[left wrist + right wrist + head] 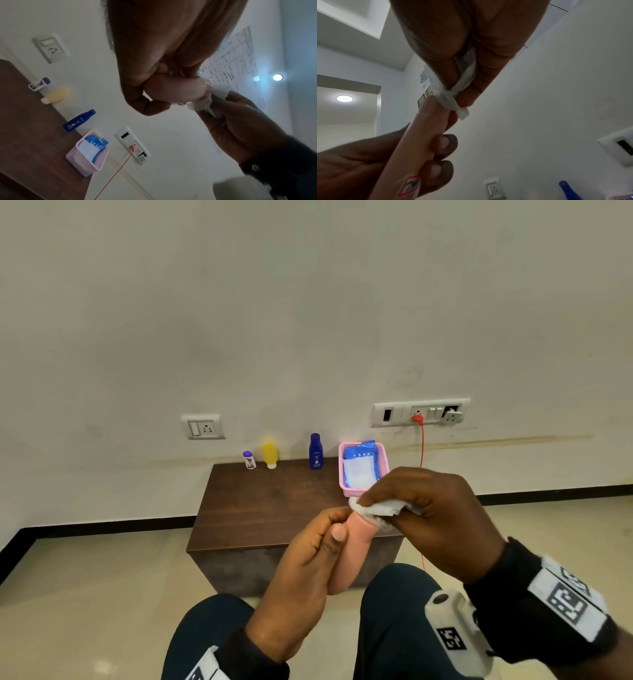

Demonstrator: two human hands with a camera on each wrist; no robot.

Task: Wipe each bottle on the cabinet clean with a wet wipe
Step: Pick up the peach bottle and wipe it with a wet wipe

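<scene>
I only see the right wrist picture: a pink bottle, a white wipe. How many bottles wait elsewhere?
Observer: Three stand on the cabinet by the wall: a purple-capped bottle, a yellow bottle, a blue bottle.
Operator: Where do wipes come from?
Observer: A blue wipes pack sits in a pink basket right of the blue bottle.
Operator: Where's the pink bottle held?
Observer: The left hand holds it above the person's knees, before the cabinet.

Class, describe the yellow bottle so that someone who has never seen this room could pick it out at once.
Find the dark wooden cabinet against the white wall. Three bottles stand along its back edge, left of a pink basket. The yellow bottle is the middle one, standing on its white cap, between a small white bottle and a taller dark blue bottle.
</scene>
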